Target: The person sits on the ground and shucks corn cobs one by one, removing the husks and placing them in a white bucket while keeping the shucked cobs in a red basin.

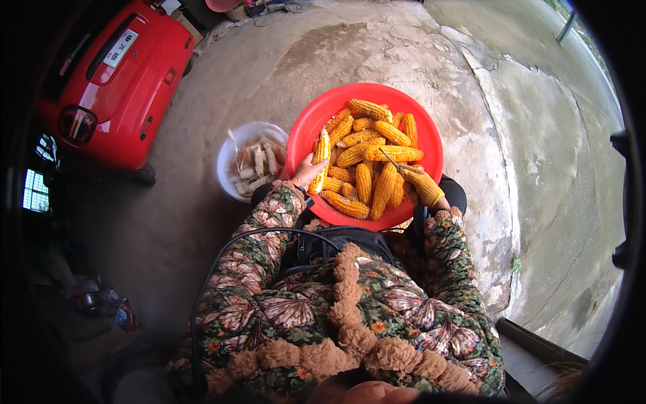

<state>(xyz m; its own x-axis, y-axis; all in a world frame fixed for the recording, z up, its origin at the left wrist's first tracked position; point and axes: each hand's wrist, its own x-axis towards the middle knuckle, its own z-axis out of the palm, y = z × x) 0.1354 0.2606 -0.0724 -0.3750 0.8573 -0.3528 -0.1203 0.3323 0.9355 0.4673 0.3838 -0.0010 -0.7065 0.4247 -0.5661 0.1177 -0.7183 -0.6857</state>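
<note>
A red plastic basin full of yellow ears of corn sits before me at my lap. My bare left hand grips one ear of corn at the basin's left side, its tip pointing away from me. At the right side, my right hand wears a yellow knit glove and holds a thin, dark pointed tool, perhaps a screwdriver or an awl. The tool's shaft crosses over the ears, and its handle is hidden in the glove.
Left of the basin stands a whitish plastic bucket with several stripped corncobs and dry husk. A red vehicle is parked at the upper left. A black cable runs across my left sleeve. Around me lies a cracked concrete floor.
</note>
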